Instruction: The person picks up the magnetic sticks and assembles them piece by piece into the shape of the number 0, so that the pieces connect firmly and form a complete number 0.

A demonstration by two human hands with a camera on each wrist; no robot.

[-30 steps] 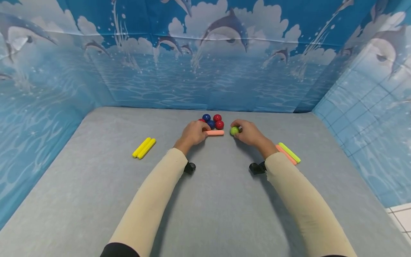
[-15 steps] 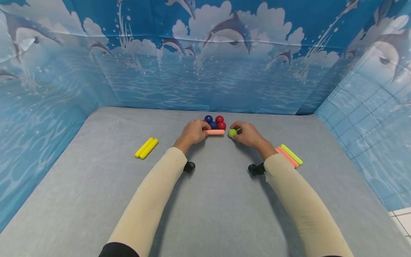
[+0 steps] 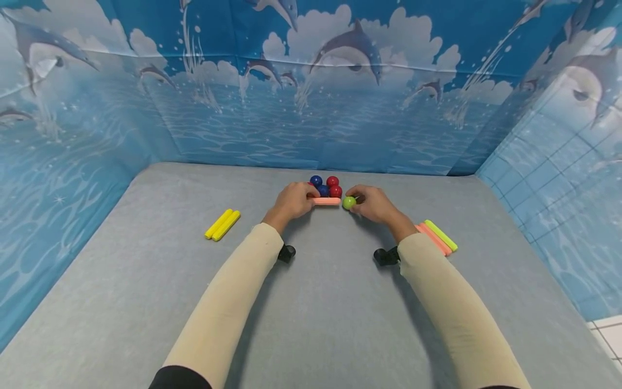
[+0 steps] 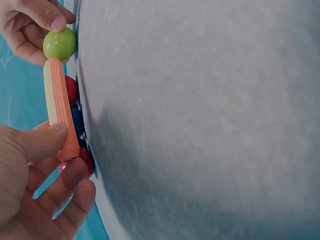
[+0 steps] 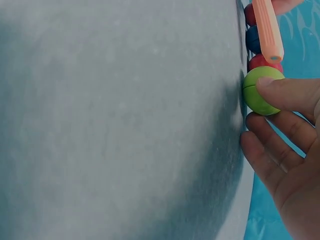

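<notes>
A: Position of the orange stick (image 3: 326, 201)?

B: Near the far edge of the table (image 3: 330, 324), about midway between left and right edges, lying roughly parallel to that far edge. Left hand (image 3: 293, 200) pinches its left end, thumb against fingers. Contact with the table: cannot tell.

A: Right hand (image 3: 373, 204)?

B: Clamped on the green ball (image 3: 349, 203), thumb one side, fingers the other. Ball sits just beside the stick's free end; head view shows a narrow gap.

A: Reason for these grips?

B: Judgement only: the end grip leaves most of the stick's length free and likely steadies it; the ball, being round, would probably roll if loose.

A: Surroundings?

B: Toward the far edge, blue balls (image 3: 323, 190) and red balls (image 3: 335, 192) bunched behind the stick, one red partly hidden by the left hand. Left-edge side: two yellow sticks (image 3: 226, 225), slanted. Right-edge side: a yellow-green stick (image 3: 441, 235) beside other orange sticks (image 3: 434, 240), count unclear, partly covered by the right sleeve (image 3: 452, 292).

A: Obstructions?

B: The bunch limits room farther back; a dolphin curtain (image 3: 311, 129) hangs beyond.
</notes>
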